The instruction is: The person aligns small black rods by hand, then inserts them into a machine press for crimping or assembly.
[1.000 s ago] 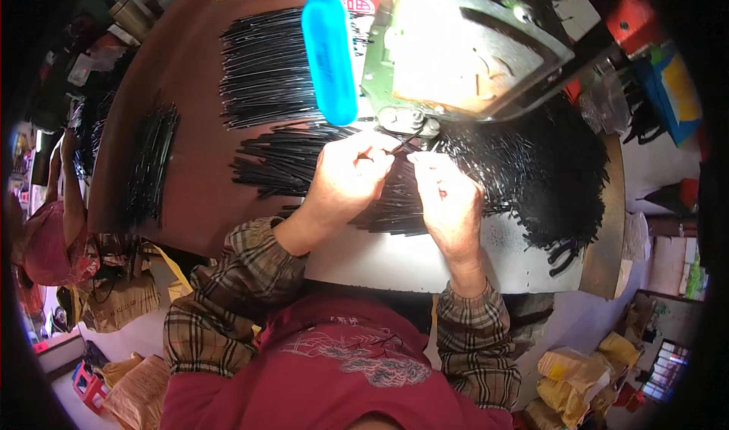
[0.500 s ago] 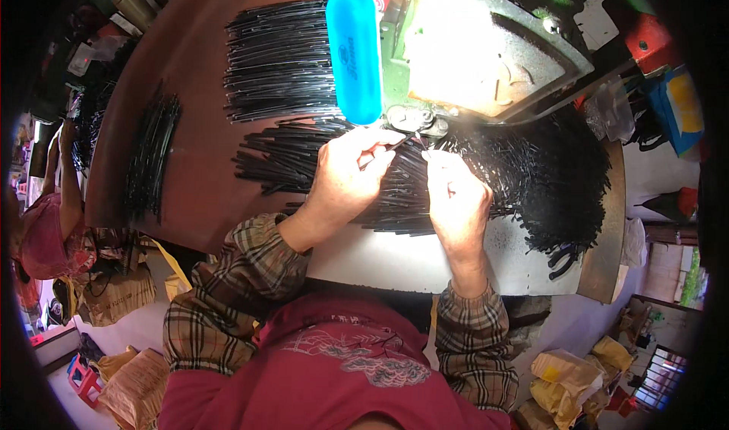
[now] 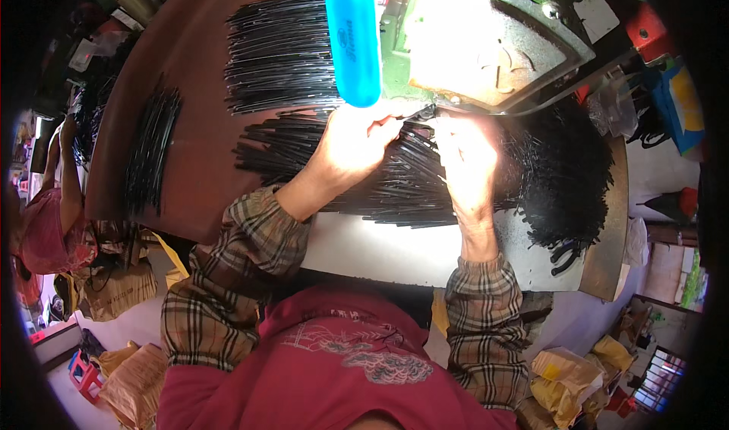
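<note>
"Where's the thin, black, plastic-looking strip [image 3: 420, 113]?"

"In the pinched fingertips of the left hand [image 3: 351, 140], near the brightly lit green-and-metal machine [image 3: 520, 66]. The right hand [image 3: 467, 157] curls narrow just beside; whether it grips anything, I can't tell."

"What could go wrong?"

"A slack pinch could let the strip skew; fingertips this near the machine could get nipped."

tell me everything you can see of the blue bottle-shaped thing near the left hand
The blue bottle-shaped thing is long, narrow and bright blue, with a smooth, plastic-looking surface and dark printed marks. Its lower end is rounded; the picture's top edge cuts off the upper part. It runs nearly straight up the picture, overlapping the right ends of the row of black strips. Its lower end appears just above the left hand; contact and support cannot be made out.
</note>
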`<state>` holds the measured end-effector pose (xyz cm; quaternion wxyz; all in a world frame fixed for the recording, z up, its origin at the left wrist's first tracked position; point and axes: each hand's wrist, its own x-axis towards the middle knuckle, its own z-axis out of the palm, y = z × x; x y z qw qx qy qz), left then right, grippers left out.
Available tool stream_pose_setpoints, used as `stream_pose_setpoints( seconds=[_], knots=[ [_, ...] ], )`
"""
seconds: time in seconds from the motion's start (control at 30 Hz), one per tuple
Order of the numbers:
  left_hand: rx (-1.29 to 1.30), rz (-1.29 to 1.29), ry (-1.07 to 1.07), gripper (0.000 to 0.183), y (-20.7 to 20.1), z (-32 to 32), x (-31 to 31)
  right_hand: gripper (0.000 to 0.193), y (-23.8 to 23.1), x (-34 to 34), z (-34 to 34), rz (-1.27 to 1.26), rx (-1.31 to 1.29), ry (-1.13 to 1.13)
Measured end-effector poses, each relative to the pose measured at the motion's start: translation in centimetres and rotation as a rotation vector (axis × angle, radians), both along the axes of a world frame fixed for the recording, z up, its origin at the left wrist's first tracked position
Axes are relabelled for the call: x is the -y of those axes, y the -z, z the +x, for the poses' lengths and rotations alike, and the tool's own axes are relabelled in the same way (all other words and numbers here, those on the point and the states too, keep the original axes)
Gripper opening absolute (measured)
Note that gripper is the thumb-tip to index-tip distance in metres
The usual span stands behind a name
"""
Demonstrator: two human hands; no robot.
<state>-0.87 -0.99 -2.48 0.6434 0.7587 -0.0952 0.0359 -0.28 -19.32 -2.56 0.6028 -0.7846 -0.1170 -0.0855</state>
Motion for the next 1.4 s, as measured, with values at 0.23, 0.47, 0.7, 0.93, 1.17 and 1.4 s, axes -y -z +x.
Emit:
stream_pose_setpoints(
  seconds=[0.23,0.47,0.7,0.93,1.17,1.4],
  knots=[
    [0.075,-0.318,0.021,0.030,2.2,1.6,0.8,0.012,0.6,0.0,1.0,-0.114,0.119,0.042],
    [0.588,0.270,-0.010,0.041,1.1,0.9,0.1,0.013,0.0,0.6,1.4,-0.053,0.053,-0.045],
    [0.610,0.377,0.006,0.042,-0.1,0.7,-0.2,0.014,-0.1,0.8,1.7,-0.131,0.113,-0.063],
    [0.684,0.467,-0.072,0.039,-1.0,0.0,0.5,0.014,-0.3,1.0,1.4,-0.047,-0.003,-0.060],
    [0.227,0.669,-0.051,0.021,-2.2,0.4,0.4,0.013,-1.3,1.3,1.0,-0.070,0.030,-0.142],
    [-0.282,-0.604,0.314,0.020,-3.1,-0.9,0.1,0.020,-4.3,1.9,-1.3,0.007,-0.275,-0.117]
  ],
)
